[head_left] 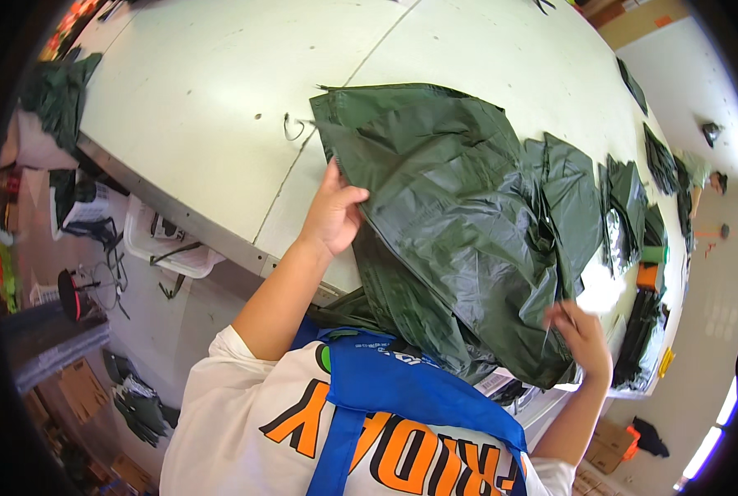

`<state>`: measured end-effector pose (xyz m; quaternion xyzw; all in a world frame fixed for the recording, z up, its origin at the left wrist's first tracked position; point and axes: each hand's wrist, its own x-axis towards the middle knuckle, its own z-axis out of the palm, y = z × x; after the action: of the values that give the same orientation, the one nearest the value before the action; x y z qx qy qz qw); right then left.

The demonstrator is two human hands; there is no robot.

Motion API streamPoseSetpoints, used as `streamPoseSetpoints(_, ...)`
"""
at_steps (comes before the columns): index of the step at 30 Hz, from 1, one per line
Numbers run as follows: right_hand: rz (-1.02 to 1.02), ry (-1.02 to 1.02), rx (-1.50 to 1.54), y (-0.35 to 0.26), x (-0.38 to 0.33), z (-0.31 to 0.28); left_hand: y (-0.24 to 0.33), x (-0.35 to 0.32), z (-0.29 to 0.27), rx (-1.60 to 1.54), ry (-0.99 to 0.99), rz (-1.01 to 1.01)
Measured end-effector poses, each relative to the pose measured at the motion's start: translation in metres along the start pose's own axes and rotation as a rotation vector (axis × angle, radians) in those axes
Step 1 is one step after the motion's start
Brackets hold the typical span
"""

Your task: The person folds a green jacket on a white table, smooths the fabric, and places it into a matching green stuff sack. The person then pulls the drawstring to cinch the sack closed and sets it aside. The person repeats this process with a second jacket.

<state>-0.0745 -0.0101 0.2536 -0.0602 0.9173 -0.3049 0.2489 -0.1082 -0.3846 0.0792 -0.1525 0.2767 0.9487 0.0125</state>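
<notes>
A dark green, shiny coated garment (452, 190) lies crumpled over the edge of the white table and hangs toward my lap. My left hand (333, 211) is closed on its left edge, with the thumb on top and the fingers partly hidden by the cloth. By the garment's lower right side is my right hand (582, 337), its fingers curled in and somewhat blurred. A thin, pale, slender thing shows at those fingertips; I cannot make out what it is. A thin dark cord loop (293, 126) lies on the table left of the garment.
Several more dark green pieces (571, 178) lie along the right of the white table (220, 74). An orange and green box (650, 269) stands there too. Below the left edge is a white plastic bin (150, 240). A wire-framed fan-like object (96, 289) stands further left.
</notes>
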Motion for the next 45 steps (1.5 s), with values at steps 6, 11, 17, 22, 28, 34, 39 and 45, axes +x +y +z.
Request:
streamPoseSetpoints(6,-0.762,-0.131,0.216,-0.153,0.169,0.040,0.013,-0.033,0.037,0.157,-0.238,0.079)
streamPoseSetpoints(11,-0.688,-0.881,0.352,-0.168,0.250,0.075,0.011,-0.044,0.051,0.230,-0.361,0.000)
streamPoseSetpoints(17,-0.434,-0.889,0.354,-0.124,0.246,0.053,-0.001,-0.031,0.065,0.530,-0.485,0.097)
streamPoseSetpoints(22,-0.515,-1.110,0.816,-0.119,0.238,0.052,0.003,-0.012,0.092,0.710,-0.740,-0.154)
streamPoseSetpoints(28,-0.366,-0.732,0.472,-0.090,0.249,0.026,0.020,0.006,0.055,0.665,-0.585,0.021)
streamPoseSetpoints(34,-0.351,-0.359,0.795,-0.080,0.260,0.005,0.023,0.099,-0.098,1.433,0.707,0.192)
streamPoseSetpoints(39,-0.287,-0.458,0.460,-0.106,0.265,0.066,0.035,0.112,-0.074,1.669,0.686,-0.022)
streamPoseSetpoints(45,-0.440,-0.430,0.351,-0.085,0.281,0.147,0.019,0.119,-0.089,1.768,0.721,0.177)
